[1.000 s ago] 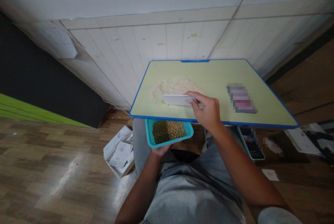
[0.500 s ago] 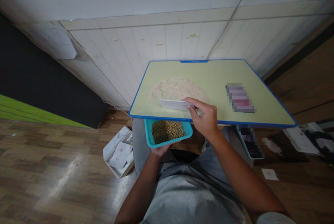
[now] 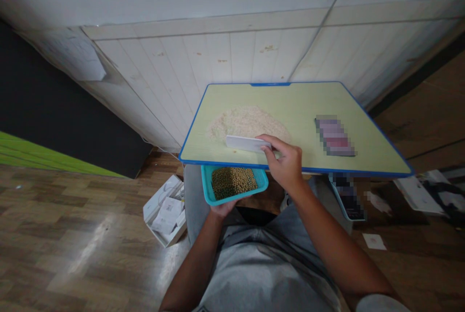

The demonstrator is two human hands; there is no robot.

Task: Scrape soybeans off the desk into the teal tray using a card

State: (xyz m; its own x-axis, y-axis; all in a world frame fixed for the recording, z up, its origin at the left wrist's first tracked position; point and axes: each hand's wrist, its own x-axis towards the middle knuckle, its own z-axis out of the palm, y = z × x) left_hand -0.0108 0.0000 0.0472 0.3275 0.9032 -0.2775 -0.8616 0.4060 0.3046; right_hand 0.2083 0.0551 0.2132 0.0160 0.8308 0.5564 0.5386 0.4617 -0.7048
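Note:
My right hand (image 3: 286, 161) pinches the right end of a flat white card-like scraper (image 3: 244, 144). It stands on edge over the table, at the near side of a spread heap of pale grains (image 3: 250, 122) that look like rice. Below the table's front edge, my left hand (image 3: 223, 209) holds a turquoise plastic container (image 3: 264, 182) from beneath, its fingers mostly hidden. Inside the container lie dark green beans (image 3: 222, 186) on the left and tan beans (image 3: 242, 179) on the right.
The pale yellow-green folding table (image 3: 308, 101) has a blue rim and stands by a white panelled wall. A blurred-out phone (image 3: 334, 136) rests on its right part. An open white box (image 3: 165, 215) with papers is on the floor at left; another turquoise tray (image 3: 354, 216) sits at right.
The white scraper has shifted slightly right and away from me, and its left end is raised a little. My left hand and the container have hardly moved.

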